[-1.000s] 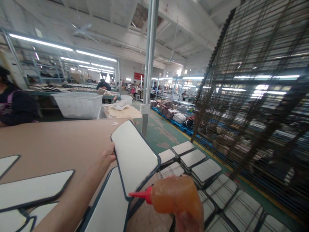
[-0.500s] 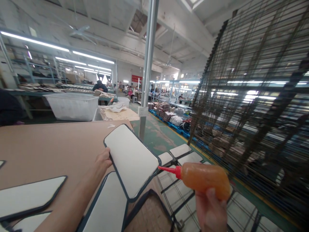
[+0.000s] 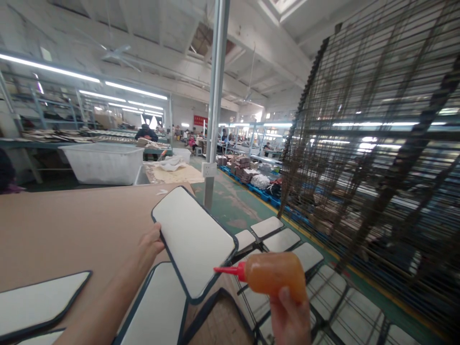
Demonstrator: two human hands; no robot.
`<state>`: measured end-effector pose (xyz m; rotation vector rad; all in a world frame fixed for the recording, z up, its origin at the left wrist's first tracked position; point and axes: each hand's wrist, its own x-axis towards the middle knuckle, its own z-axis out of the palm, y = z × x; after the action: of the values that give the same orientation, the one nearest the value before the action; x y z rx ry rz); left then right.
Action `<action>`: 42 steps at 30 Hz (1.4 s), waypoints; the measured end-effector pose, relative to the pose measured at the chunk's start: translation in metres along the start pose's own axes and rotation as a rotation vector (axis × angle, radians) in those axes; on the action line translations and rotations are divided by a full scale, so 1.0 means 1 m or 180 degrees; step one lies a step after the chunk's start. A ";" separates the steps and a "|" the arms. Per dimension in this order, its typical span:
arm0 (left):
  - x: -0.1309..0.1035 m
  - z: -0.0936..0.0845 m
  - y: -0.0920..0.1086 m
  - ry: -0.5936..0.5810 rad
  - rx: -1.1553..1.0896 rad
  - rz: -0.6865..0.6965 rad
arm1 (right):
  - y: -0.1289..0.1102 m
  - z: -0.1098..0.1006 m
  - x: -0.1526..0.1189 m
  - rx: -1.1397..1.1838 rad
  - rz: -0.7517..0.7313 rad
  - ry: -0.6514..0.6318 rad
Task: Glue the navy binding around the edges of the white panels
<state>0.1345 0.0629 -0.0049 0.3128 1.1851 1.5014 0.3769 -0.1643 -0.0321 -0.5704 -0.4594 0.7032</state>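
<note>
My left hand [image 3: 153,239] grips the left edge of a white panel with a dark border [image 3: 194,242], holding it tilted above the table. In my right hand [image 3: 290,311] is an orange-brown squeeze bottle [image 3: 276,274] with a red pointed nozzle. The nozzle tip lies over the panel's lower right edge; whether it touches cannot be made out. Beneath the held panel rests another dark-edged white panel [image 3: 154,306]. A further white panel [image 3: 43,299] lies at the left of the table.
The brown tabletop [image 3: 82,225] spans the left. On the right, a wire rack [image 3: 330,292] carries several white panels, with a tall mesh rack [image 3: 373,134] beyond it. A metal post [image 3: 215,96] rises past the table; a white bin [image 3: 104,163] stands behind. A person [image 3: 146,134] sits farther off.
My right hand has moved left and slightly down with the bottle, taking the nozzle from the panel's right corner along its lower right edge. My left hand keeps its grip on the panel.
</note>
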 end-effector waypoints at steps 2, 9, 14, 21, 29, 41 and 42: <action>-0.005 0.003 0.001 0.0177 0.0115 0.0108 | 0.009 0.006 -0.015 0.0113 0.0375 -0.0038; -0.044 -0.015 0.007 -0.0373 0.0577 0.0734 | -0.039 0.040 0.016 0.0434 0.0462 0.0384; -0.073 -0.025 0.009 -0.0921 0.0923 0.0689 | -0.071 0.049 0.049 0.0486 0.0346 0.0655; -0.108 -0.022 0.014 -0.1513 0.1482 0.0322 | -0.066 0.044 0.059 0.0252 0.0198 0.0184; -0.128 -0.024 0.017 -0.1500 0.1518 -0.0053 | -0.069 0.034 0.075 -0.0131 -0.0331 -0.0732; -0.128 -0.023 0.017 -0.1481 0.1339 -0.0225 | -0.065 0.031 0.067 -0.0276 -0.0007 -0.1026; -0.127 -0.024 0.017 -0.1496 0.1338 -0.0210 | -0.064 0.031 0.065 -0.0290 0.0050 -0.1016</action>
<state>0.1480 -0.0546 0.0486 0.8518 1.1016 1.0312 0.4332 -0.1484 0.0439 -0.5494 -0.7878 0.7949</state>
